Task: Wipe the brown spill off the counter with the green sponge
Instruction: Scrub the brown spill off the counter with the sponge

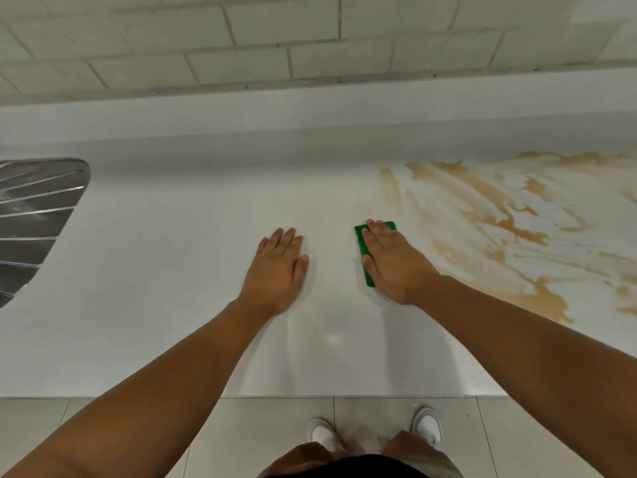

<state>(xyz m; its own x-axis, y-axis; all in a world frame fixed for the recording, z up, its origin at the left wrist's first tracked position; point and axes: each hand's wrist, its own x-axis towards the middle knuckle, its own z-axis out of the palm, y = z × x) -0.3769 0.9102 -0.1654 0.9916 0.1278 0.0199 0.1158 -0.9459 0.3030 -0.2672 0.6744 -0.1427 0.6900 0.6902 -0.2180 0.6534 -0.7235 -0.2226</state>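
Note:
A flat green sponge (361,240) lies on the white counter (172,270), just left of the brown spill (510,229). My right hand (393,262) lies flat on top of the sponge with straight fingers, pressing it down and hiding most of it. The spill spreads in streaks and smears over the right part of the counter, out to the frame's right edge. My left hand (279,270) rests palm down on the bare counter to the left of the sponge, fingers straight, holding nothing.
A steel drainboard with ridges (31,222) is set into the counter at the far left. A low upstand and a tiled wall (310,46) close off the back. The counter's front edge runs above a tiled floor (362,419).

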